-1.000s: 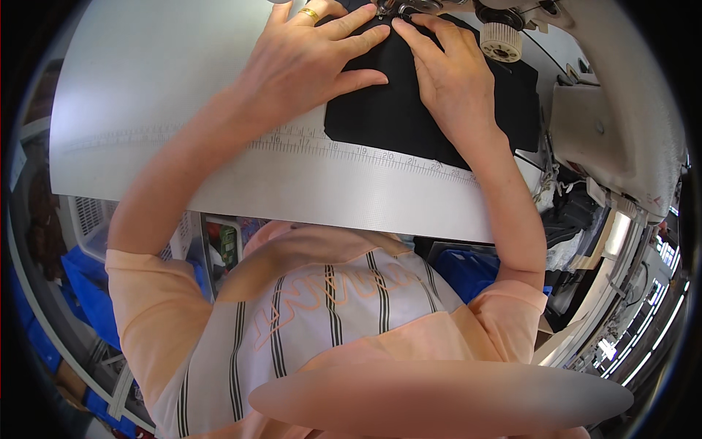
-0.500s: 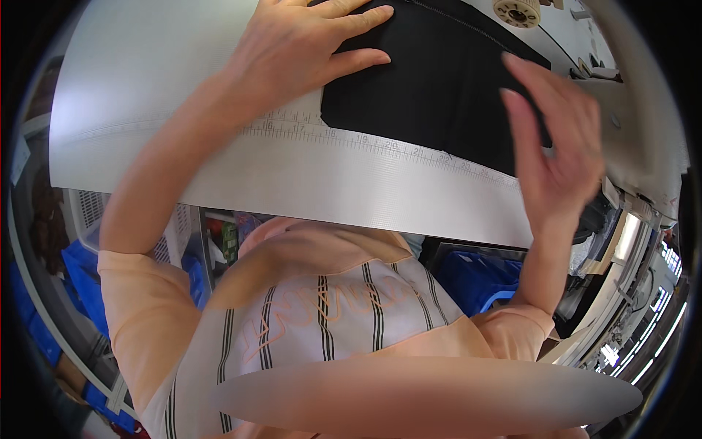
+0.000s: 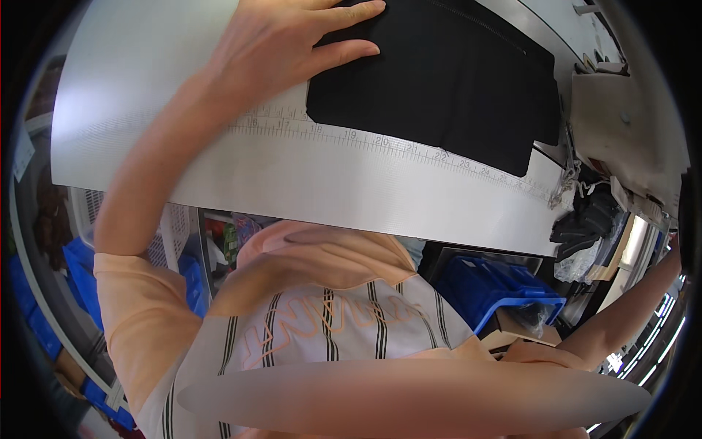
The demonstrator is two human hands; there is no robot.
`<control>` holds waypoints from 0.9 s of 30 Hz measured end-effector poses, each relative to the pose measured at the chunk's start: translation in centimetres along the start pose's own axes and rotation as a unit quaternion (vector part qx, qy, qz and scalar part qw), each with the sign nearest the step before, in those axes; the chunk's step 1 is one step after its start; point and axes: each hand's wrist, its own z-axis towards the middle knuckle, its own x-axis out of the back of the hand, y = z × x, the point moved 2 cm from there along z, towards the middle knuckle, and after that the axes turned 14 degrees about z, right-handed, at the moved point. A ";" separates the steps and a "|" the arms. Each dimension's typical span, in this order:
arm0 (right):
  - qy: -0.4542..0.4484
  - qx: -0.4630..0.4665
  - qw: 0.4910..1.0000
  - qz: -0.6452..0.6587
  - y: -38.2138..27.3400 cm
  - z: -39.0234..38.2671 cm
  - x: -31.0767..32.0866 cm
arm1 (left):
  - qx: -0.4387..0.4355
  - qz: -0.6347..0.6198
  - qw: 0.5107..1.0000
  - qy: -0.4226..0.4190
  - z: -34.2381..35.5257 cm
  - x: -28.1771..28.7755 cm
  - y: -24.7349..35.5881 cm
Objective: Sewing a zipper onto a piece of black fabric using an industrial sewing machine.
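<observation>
A flat black fabric piece (image 3: 439,88) lies on the pale worktable (image 3: 351,190), with a stitched line along its far side and a notch at its lower right corner. My left hand (image 3: 292,36) rests palm down on the fabric's left part, fingers spread, thumb stretched over the cloth. Some fingertips are cut off by the top edge. Out to the far right reaches my right forearm (image 3: 636,307); its hand is lost at the picture's dark rim.
A printed ruler scale (image 3: 351,135) runs along the table beside the fabric. A pale machine body (image 3: 614,110) stands at the right, a black bundle (image 3: 589,219) below it. Under the table are a blue bin (image 3: 504,285) and a white perforated basket (image 3: 175,234).
My right hand has left the fabric's right side and swung out to the far right, past the rim. The fabric and my left hand have shifted slightly left in the picture.
</observation>
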 end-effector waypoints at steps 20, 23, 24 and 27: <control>-0.026 -0.190 0.978 0.079 -0.5 -2.6 -3.2 | 0.013 -0.021 1.000 0.016 -0.1 0.3 0.0; 0.085 -0.081 0.958 0.263 1.6 -5.4 -3.6 | 0.010 -0.035 0.999 0.021 0.3 0.7 0.0; 0.126 -0.035 0.931 0.341 3.1 -8.1 -4.0 | 0.010 -0.036 0.999 0.020 0.4 0.7 0.0; 0.065 0.031 0.963 0.258 2.5 -11.0 -4.4 | 0.021 -0.041 0.999 0.011 0.5 0.5 -0.1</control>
